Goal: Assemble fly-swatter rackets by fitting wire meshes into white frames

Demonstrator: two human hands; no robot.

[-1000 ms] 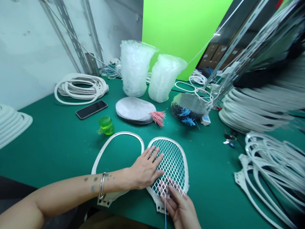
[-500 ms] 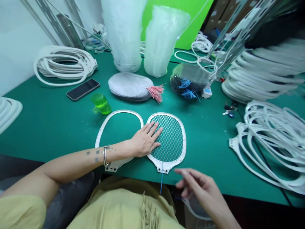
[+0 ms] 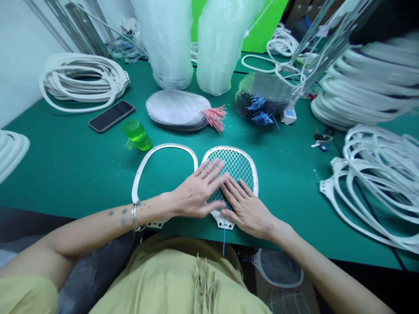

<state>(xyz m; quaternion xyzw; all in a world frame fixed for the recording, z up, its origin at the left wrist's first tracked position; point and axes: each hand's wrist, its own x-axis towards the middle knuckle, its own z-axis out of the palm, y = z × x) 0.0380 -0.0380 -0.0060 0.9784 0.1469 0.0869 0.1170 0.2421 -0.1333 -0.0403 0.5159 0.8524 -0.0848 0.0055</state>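
Green tabletop (image 3: 81, 174) bears the netted frame (image 3: 240, 165) at five o'clock from mid-view; the left hand (image 3: 196, 192) spreads over its nine o'clock side, the right hand (image 3: 250, 211) over its five o'clock, both gripping nothing

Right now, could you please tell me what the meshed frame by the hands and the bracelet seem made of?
Meshed frame: probably plastic, satin white, judging by its smooth, even surface; its mesh could be metal or plastic. Bracelet: likely polished metal, given its bright silvery shine.
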